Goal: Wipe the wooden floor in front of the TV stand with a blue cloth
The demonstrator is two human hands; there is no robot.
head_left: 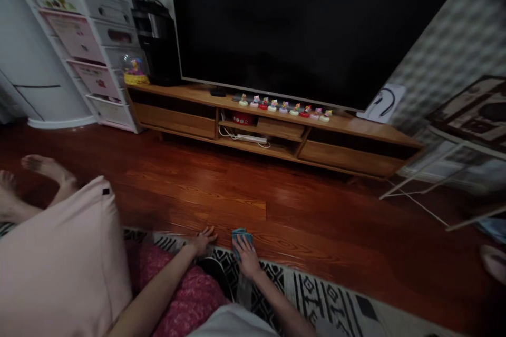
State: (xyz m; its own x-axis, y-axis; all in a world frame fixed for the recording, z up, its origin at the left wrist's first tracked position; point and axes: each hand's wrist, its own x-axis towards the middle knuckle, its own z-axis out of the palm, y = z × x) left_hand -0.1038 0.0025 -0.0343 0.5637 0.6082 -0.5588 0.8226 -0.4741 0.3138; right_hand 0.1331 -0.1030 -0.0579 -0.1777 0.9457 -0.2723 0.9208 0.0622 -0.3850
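Observation:
My right hand (247, 257) presses a small folded teal cloth (240, 235) against the wooden floor (300, 210) at the edge of a black-and-white patterned rug (316, 295). My left hand (203, 240) rests flat on the floor just to its left, fingers spread, holding nothing. A pink-red patterned fabric (185, 295) lies under my left forearm.
A large pink cushion (59, 263) fills the lower left, with another person's bare feet (43, 168) beyond it. A low wooden TV stand (276, 131) with small figurines (284, 107) and a big dark screen (308, 21) stands ahead. White drawers (90, 37) left, a folding rack (454, 168) right.

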